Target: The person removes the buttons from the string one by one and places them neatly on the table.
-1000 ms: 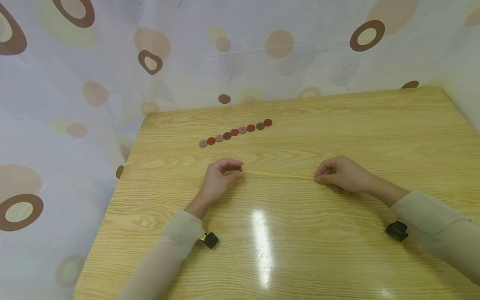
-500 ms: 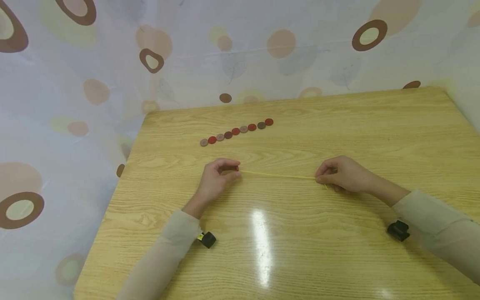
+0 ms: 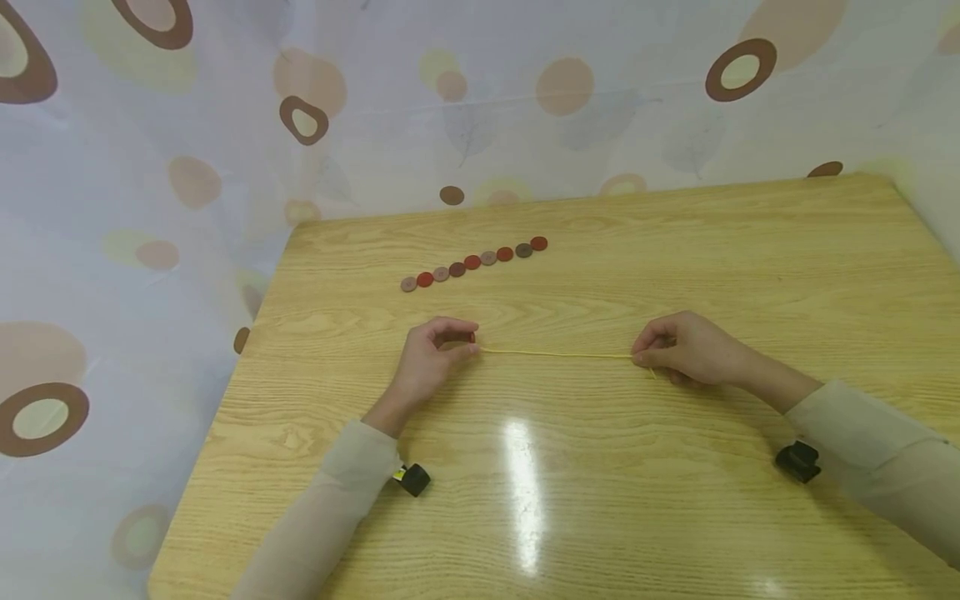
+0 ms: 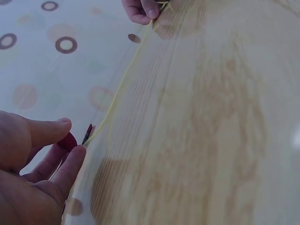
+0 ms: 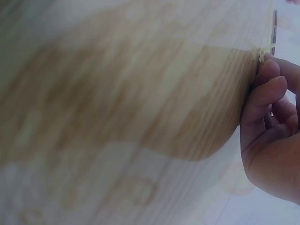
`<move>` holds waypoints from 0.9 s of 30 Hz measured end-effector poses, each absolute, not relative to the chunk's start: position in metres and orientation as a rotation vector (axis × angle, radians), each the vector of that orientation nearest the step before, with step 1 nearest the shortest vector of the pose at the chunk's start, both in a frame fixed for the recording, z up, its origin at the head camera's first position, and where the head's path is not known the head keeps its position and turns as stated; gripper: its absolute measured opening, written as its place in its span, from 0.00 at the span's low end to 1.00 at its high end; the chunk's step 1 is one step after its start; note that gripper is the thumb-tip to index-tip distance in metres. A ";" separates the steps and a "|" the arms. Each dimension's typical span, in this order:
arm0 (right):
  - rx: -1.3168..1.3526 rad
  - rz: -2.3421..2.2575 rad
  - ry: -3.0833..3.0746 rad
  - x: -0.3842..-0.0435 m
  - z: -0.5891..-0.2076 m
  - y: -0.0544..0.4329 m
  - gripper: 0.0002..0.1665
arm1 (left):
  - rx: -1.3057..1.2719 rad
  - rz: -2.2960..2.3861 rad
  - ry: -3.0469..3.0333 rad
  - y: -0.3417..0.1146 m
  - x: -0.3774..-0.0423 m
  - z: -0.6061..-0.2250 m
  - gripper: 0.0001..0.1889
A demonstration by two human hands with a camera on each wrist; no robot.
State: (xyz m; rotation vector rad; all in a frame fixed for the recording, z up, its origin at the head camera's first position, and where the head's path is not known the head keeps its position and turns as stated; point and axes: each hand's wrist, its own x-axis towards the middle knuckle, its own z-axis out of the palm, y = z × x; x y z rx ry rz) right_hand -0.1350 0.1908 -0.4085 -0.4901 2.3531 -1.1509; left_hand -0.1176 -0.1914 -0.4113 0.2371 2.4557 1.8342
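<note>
My left hand [image 3: 429,360] pinches a dark red button [image 4: 69,141] between thumb and fingers; most of the button is hidden by them. From those fingertips a thin yellow string [image 3: 555,354] runs across above the table to my right hand [image 3: 693,348], sagging slightly. The right thumb and index finger pinch the string close to its end. A small knot [image 5: 260,52] and a short loose tail stick out at those fingertips in the right wrist view. Beyond the left hand, a slanting row of flat round buttons [image 3: 472,262] in red, brown and greyish pink lies on the table.
The wooden table [image 3: 637,517] has its far edge against a patterned curtain [image 3: 390,100], which also hangs along the left side. Black wrist cameras, one by the left cuff [image 3: 363,450] and one by the right cuff [image 3: 843,425], sit low over the tabletop.
My left hand has shifted a little to the left with the red button. The string was straight and taut earlier and now hangs slightly lower at its left end. The right hand stays nearly still.
</note>
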 end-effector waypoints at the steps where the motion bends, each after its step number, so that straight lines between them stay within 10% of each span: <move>1: -0.489 -1.151 2.353 -0.135 -0.409 0.191 0.09 | 0.236 1.826 2.462 -0.192 -0.118 -0.411 0.14; 27: -0.512 -1.245 2.305 -0.132 -0.408 0.196 0.09 | 0.691 0.704 2.885 -0.056 -0.270 -0.373 0.20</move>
